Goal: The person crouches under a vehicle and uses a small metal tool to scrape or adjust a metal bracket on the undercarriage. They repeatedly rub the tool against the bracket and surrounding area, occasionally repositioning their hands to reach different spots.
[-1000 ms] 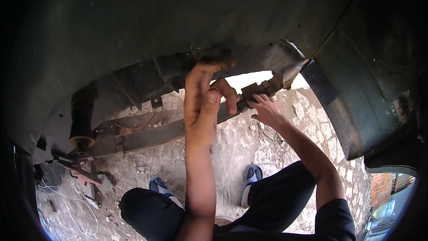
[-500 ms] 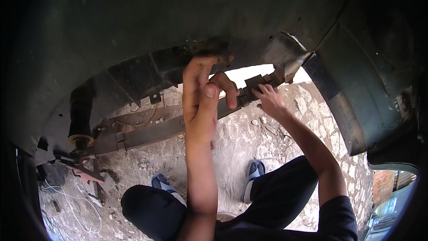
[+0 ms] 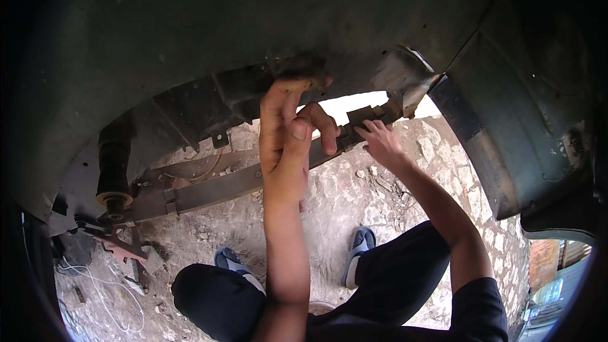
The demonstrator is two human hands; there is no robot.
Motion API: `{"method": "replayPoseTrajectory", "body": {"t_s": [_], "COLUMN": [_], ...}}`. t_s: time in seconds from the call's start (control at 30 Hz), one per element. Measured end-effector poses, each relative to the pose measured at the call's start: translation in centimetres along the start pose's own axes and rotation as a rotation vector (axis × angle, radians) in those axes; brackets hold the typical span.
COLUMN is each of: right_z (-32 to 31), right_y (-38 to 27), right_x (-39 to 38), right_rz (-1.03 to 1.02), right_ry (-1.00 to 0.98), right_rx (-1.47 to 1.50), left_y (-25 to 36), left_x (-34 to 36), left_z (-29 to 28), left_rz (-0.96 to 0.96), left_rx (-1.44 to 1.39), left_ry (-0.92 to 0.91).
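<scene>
My left hand [image 3: 285, 133] is raised to the dark lower lip of a green metal body panel [image 3: 190, 25], index finger up in a shadowed recess, middle finger bent, thumb apart; I see nothing held, though the index fingertip is partly hidden. Below the panel runs a flat, stacked steel spring [image 3: 209, 193] with blocky clamps [image 3: 362, 115] at its right. My right hand [image 3: 383, 142] reaches from below to those clamps, fingers spread and bent against the metal.
A black cylindrical part with a pale bushing [image 3: 114, 199] hangs at left. A reddish metal stand [image 3: 123, 247] and white cable [image 3: 95, 278] lie on the rough, stony ground [image 3: 386, 196]. A curved fender [image 3: 513, 152] borders the right. My legs and sandalled feet [image 3: 364, 244] are below.
The view has shifted slightly, so the panel and spring appear a little higher. My right hand has moved slightly along the clamps; my left hand stays at the recess, its shape unchanged.
</scene>
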State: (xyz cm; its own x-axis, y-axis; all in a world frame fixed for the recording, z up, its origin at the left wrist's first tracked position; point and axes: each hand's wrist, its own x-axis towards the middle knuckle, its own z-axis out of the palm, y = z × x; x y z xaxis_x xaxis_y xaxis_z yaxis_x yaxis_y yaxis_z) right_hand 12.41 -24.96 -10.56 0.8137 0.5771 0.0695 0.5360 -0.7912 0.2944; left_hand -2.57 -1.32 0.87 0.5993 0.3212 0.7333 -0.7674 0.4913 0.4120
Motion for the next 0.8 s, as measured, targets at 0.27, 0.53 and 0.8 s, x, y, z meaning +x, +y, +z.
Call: {"method": "replayPoseTrajectory", "body": {"t_s": [0.27,0.53,0.8], "right_z": [0.6,0.6,1.6], "right_y": [0.5,0.7,1.3], "right_x": [-0.5,-0.2,-0.1], "right_rz": [-0.035,-0.030,-0.029], "right_ry": [0.016,0.091,0.098], "right_rx": [0.086,0.098,0.121], "left_y": [0.2,-0.1,-0.2], "left_x": [-0.2,0.0,0.1], "left_z": [0.2,0.0,0.1], "left_rz": [-0.014,0.007,0.022], "left_rx": [0.016,-0.004,0.000], "left_ry": [0.008,-0.014,-0.016]}}
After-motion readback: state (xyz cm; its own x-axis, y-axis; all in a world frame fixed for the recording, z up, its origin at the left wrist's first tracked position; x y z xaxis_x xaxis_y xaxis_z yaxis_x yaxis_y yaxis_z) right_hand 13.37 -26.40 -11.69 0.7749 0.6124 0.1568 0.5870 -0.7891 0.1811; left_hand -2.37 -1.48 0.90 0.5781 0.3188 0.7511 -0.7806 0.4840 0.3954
